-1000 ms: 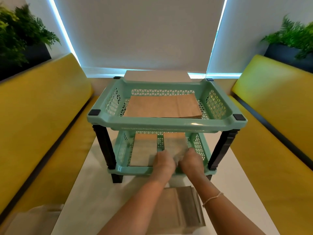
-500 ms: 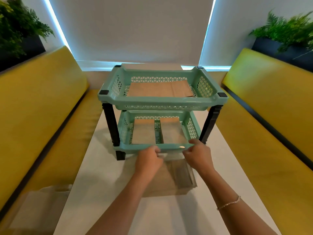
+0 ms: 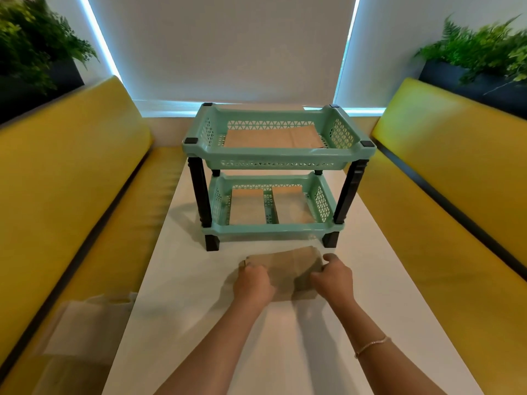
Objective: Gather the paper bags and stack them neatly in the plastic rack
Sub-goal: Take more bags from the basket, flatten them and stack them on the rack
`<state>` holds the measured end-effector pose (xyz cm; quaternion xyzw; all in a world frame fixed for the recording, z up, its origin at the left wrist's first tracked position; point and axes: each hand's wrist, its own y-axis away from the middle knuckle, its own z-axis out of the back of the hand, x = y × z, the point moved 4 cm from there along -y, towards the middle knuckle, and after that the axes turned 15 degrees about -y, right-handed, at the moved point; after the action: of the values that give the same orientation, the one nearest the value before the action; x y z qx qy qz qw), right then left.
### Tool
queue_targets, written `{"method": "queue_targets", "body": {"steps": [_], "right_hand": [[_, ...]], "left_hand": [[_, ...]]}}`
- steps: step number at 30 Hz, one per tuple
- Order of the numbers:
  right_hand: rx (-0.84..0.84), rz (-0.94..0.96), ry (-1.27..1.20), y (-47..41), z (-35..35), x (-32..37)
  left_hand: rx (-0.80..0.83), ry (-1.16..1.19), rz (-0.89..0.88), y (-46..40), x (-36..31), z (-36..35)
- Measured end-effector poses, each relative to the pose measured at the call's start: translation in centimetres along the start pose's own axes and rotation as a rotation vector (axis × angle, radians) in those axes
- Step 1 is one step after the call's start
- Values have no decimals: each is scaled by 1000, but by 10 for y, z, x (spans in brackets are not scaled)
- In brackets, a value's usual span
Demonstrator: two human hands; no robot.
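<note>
Squarely between the two hands lies a flat brown paper bag [image 3: 288, 270] on the white tabletop [image 3: 370, 280], just in front of the mint plastic rack [image 3: 273, 159]. The left hand [image 3: 252, 282] has its grip curled over the bag's left end and the right hand [image 3: 333, 276] holds the right end, thumb raised toward the rack. The bag's long axis runs left to right, parallel to the rack's front edge, so both hands sit about equally near. The rack stands straight ahead, beyond the bag. Its upper tray already carries flat paper bags [image 3: 271, 138], and the lower tray [image 3: 273, 228] holds two more side by side with a gap between them. By my judgement the bag must be lifted forward over a front rim. Yellow benches [image 3: 71, 181] flank the tabletop; another pale bag [image 3: 88, 317] rests on the left bench.
</note>
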<state>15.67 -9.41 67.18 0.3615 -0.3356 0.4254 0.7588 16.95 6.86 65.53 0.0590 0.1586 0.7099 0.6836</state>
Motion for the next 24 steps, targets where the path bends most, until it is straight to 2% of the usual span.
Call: {"method": "queue_targets", "body": {"steps": [4,9,11,13,15,17,20,24], "right_hand": [[-13,77,-68,-4,-2,8],[100,122,-23,-3,-13,13],[143,77,-96,-2,-9,12],[264,30,-218,5,-2,9],[394,10,-383,16,6,5],[430,-5,-532,29,11,-3],[347,-7,-606,46,7,-25],[144,39,-533,63,-4,-52]], "left_hand": [[-27,-31,-8,0,0,-4],[-33,60,32,0,2,-3],[-53,238,90,3,12,-1],[-122,490,114,11,24,4],[-187,768,75,22,35,6],[-250,964,0,37,44,7],[-256,1076,-86,54,46,-5],[-191,1195,-52,65,39,-32]]}}
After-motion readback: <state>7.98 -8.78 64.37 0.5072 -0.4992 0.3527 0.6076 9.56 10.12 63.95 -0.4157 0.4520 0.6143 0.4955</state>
